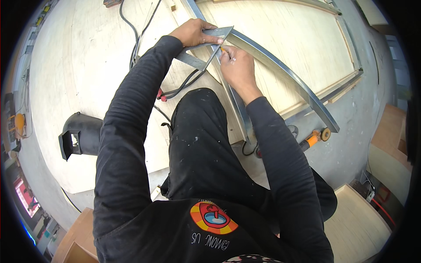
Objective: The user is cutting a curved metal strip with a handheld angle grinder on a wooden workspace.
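Note:
My left hand (193, 33) presses a grey metal triangle square (193, 60) down onto a metal tube (239, 109), its thumb lying along the tool near the far corner. Pinched in my right hand (239, 66) is a slim yellow-orange pencil (222, 49), its tip close to the square's slanted edge. Another long metal tube (280, 68) runs from beside the square toward the right, looking bent in this wide view. Where the two tubes come together, the hands and the square partly cover the joint.
On the pale plywood sheet (83, 57) lie a black welding mask (87, 133) and dark cables (127, 19) with a red-ended piece (162, 95). An orange angle grinder (313, 139) rests on the floor at right. Farther off is a metal-framed panel (307, 44); wooden boxes (355, 219) stand near.

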`<state>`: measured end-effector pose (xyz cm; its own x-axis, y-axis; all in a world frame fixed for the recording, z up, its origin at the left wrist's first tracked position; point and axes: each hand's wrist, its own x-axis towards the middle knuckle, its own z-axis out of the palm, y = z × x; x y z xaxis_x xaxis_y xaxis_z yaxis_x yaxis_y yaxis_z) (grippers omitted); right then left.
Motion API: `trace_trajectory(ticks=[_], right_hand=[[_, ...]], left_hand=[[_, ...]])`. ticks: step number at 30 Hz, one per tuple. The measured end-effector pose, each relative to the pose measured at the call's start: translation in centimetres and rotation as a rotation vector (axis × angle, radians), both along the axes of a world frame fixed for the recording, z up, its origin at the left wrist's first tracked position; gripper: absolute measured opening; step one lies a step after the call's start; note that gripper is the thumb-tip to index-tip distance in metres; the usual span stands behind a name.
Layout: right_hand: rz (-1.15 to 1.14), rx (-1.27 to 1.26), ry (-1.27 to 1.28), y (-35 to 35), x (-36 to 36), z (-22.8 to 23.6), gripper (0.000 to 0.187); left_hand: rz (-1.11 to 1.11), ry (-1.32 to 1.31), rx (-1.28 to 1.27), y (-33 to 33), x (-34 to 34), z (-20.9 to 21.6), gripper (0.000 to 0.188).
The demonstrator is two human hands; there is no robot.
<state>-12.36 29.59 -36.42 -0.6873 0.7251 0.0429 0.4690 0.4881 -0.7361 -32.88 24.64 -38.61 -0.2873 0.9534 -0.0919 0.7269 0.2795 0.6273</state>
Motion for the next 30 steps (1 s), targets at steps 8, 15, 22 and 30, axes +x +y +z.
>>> trace_trajectory(ticks=[8,15,22,30], right_hand=[[0.66,-0.407,-0.269,-1.4,8.1,5.2,0.024],[0.796,-0.326,-0.571,0.2,23.0,10.6,0.019],[0.311,-0.601,-0.631,-2.7,29.7,16.7,0.022],[0.124,-0.617,-0.372,-5.8,30.3,19.2,0.024]], left_hand=[[0.023,-0.015,0.009,0.1,-0.3,-1.1,0.085],[0.038,-0.17,0.023,-0.8,-1.3,-1.5,0.083],[0.317,-0.642,0.27,-2.2,0.2,-1.0,0.066],[0.497,-1.437,0.518,0.1,8.1,4.2,0.055]])
